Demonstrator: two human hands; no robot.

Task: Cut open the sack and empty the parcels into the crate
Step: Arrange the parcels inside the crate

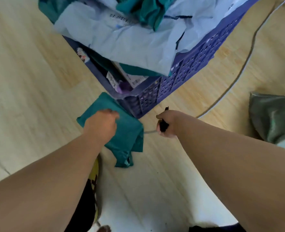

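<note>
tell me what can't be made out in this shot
Head view, the only one:
- Black tool: the right hand is closed round it, so its blade and type are hidden.
- Left hand: its fingertips are out of sight over the teal parcel; grip unclear.
- Parcel labels in the purple crate: too blurred to read.
- Crate's far end: cut off by the top edge.
- Grey-green sack: cut off by the right edge.

Crate (188, 71), upper centre of frame: purple-blue, walls patterned with grid of small holes. Parcels heaped in it: pale blue (130, 39) and teal (145, 9). Teal parcel (126, 131) seen at centre, on pale wood-grain floor (29, 81). Grey-green sack (275, 118) noted at right edge. Black tool (163, 125) noted centre right.
</note>
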